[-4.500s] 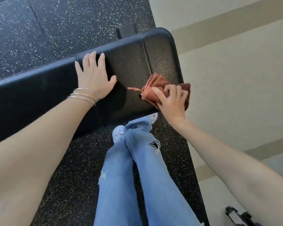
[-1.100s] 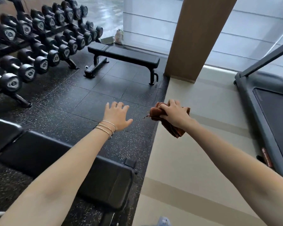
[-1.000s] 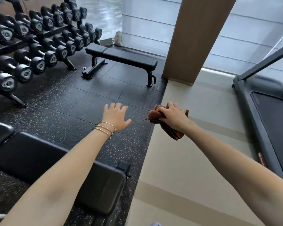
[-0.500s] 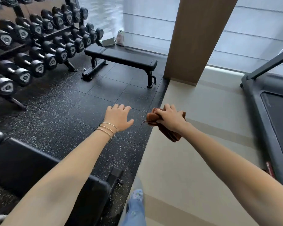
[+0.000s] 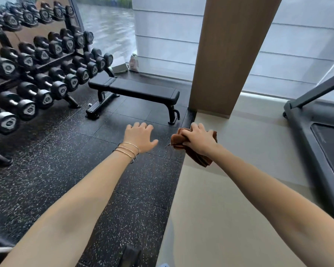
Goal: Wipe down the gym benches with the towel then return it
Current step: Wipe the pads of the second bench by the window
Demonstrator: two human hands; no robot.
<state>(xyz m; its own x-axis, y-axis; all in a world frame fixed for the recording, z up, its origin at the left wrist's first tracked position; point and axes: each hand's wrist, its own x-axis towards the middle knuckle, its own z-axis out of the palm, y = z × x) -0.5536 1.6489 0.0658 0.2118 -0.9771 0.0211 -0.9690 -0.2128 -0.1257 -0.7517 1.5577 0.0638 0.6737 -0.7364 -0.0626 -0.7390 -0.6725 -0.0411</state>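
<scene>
Far left: your dumbbell rack (image 5: 37, 60), three tiers, dumbbells too many and too overlapped to count; end-cap markings unreadable. One flat counter (image 5: 135, 89) stands beyond on black speckled floor (image 5: 66, 170). Your left hand (image 5: 140, 137), grip wide, empty, three thin bangles (image 5: 127, 151) at the wrist. One wooden pillar (image 5: 226, 54). Your right hand (image 5: 199, 140), grip closed on the bunched brown towel (image 5: 201, 159), in the air, well short of the counter. One treadmill (image 5: 320, 132) far right.
</scene>
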